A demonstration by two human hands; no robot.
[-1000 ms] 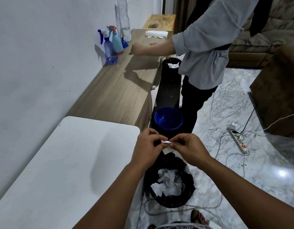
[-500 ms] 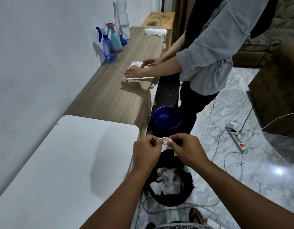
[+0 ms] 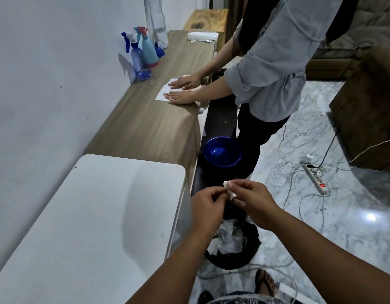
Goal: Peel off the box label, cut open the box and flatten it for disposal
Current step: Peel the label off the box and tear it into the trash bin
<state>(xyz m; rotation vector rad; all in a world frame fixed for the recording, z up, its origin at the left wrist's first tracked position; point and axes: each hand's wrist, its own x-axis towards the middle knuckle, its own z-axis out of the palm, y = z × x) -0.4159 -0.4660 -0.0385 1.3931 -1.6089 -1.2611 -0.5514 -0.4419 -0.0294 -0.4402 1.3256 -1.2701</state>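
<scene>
Where both pinch: label scrap (image 3: 229, 189)

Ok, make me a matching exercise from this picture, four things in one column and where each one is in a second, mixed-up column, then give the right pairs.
Things
1. small crumpled white paper scrap
2. round blue plastic basin
3. black bin bag with white paper waste
4. flat white sheet

Places
A. under another person's flat hands on the wooden counter
B. on the floor beside the wooden counter
C. pinched in the right hand
D. on the floor below both hands

Pairs: 1-C, 2-B, 3-D, 4-A
</scene>
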